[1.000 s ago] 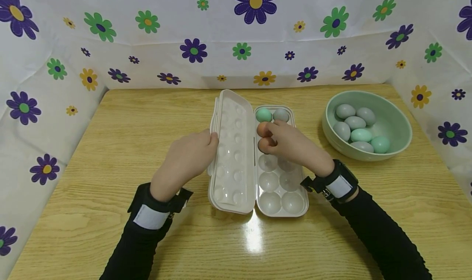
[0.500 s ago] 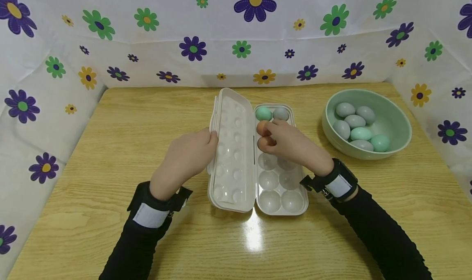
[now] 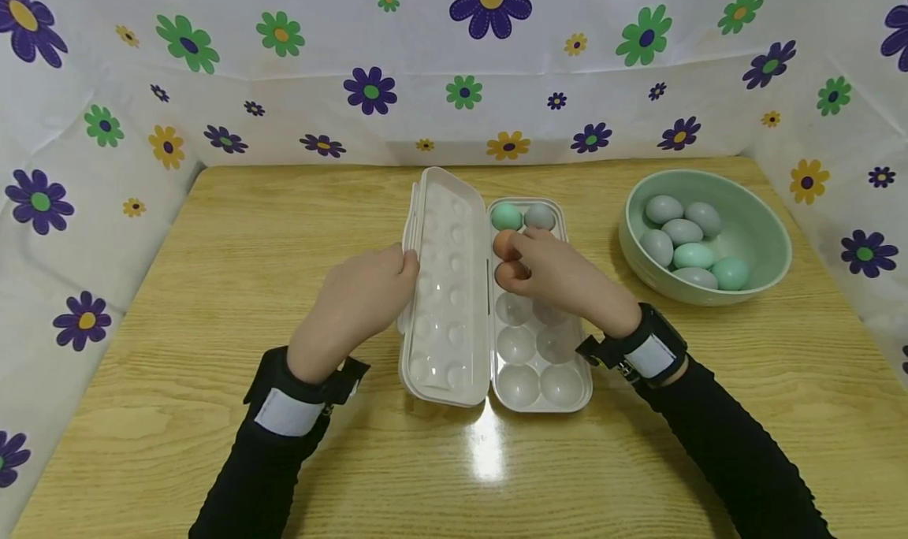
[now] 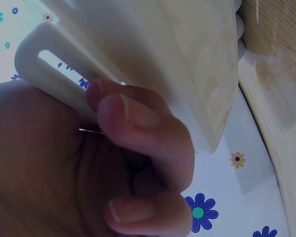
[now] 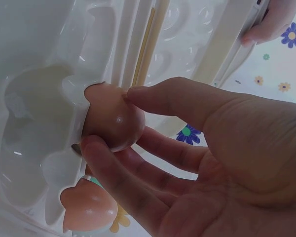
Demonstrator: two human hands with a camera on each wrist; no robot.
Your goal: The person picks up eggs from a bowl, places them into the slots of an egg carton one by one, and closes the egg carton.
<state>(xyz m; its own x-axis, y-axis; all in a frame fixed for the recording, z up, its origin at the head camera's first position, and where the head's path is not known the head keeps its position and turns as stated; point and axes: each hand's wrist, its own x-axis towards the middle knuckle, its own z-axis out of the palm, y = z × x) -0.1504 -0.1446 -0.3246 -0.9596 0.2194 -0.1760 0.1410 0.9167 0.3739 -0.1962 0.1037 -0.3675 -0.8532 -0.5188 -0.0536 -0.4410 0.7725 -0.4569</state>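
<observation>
My right hand (image 3: pixel 549 267) reaches into the tray of a white egg carton (image 3: pixel 560 401). In the right wrist view its thumb and fingers pinch a brown egg (image 5: pixel 116 121) sitting in a cup. A second brown egg (image 5: pixel 90 207) lies in a cup beside it. A green egg (image 3: pixel 507 216) and a grey egg (image 3: pixel 540 217) occupy the farthest row; the right hand covers some of the cups behind it. My left hand (image 3: pixel 362 299) grips the outer edge of the raised carton lid (image 3: pixel 447 287); the left wrist view shows curled fingers by a slotted flap (image 4: pixel 54 74).
To the right stands a light green bowl (image 3: pixel 762 239) with several grey and green eggs (image 3: pixel 682 232). Both carton halves rest on a wooden table (image 3: pixel 248 216). A flowered cloth (image 3: pixel 426 66) rises at the back and along both sides.
</observation>
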